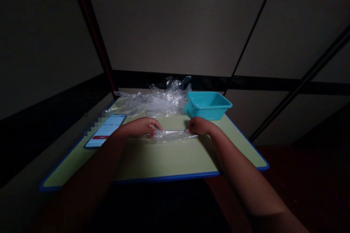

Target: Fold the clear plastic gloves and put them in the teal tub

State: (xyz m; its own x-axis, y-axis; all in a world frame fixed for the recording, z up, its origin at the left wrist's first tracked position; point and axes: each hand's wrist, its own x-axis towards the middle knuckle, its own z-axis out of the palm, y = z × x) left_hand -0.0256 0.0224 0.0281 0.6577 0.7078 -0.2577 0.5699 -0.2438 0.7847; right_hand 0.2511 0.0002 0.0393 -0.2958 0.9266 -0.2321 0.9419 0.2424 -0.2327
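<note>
A clear plastic bag point(175, 136), drawn into a narrow strip, lies across the middle of the tabletop. Its left end is between the fingers of my left hand point(147, 126), which are closed on it. At the other end my right hand point(199, 126) pinches the same plastic, its fingers curled and partly hidden from view. Just behind both hands spreads a heap of crumpled clear plastic bags point(164, 102). A turquoise plastic basket point(210, 111) stands right behind my right hand.
The small yellow-green table point(164, 164) has a blue edge. A phone point(106, 131) with a lit screen lies on the left, beside my left forearm. Panelled walls point(175, 25) rise close behind and to the left of the table. The room is dim.
</note>
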